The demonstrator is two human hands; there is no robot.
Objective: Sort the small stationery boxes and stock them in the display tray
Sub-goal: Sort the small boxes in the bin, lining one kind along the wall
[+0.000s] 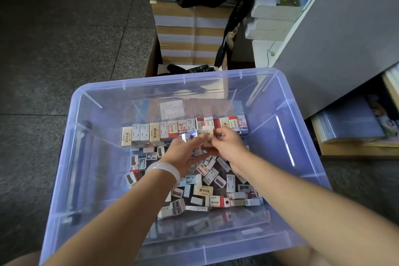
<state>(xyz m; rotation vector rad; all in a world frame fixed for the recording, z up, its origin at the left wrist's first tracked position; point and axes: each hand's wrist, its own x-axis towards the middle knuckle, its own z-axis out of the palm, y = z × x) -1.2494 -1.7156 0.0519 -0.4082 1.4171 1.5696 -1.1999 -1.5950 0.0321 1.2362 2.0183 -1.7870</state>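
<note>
Both our hands are reaching into the bin (pixel 71 136): our left hand (pixel 185 155) is pinching small boxes (pixel 190 135), and our right hand (pixel 226 142) is pinching a beige box (pixel 208 136) just beside them. Below our wrists, loose boxes (pixel 205 190) are lying jumbled. Beyond our fingers, a row (pixel 164 130) is standing upright along the tray's far side.
</note>
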